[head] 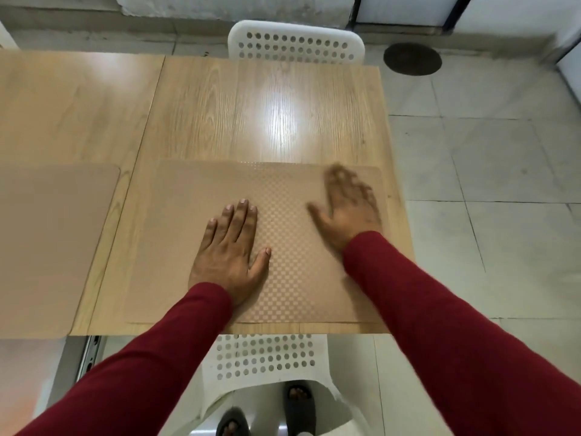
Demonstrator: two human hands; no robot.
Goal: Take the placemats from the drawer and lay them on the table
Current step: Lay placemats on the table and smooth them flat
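A tan placemat [289, 269] with a fine checkered texture lies flat on the near part of the wooden table [251, 114]. My left hand [229, 250] presses palm down on the mat's middle, fingers straight. My right hand [349, 209] lies flat on the mat's right part, blurred by motion, fingers spread. A second tan placemat [50, 247] lies on the adjoining table section at the left, reaching the near edge.
A white perforated chair [295, 42] stands at the table's far side, and another white chair [267, 360] sits under the near edge in front of my feet. Tiled floor lies to the right, with a dark round floor plate [412, 59].
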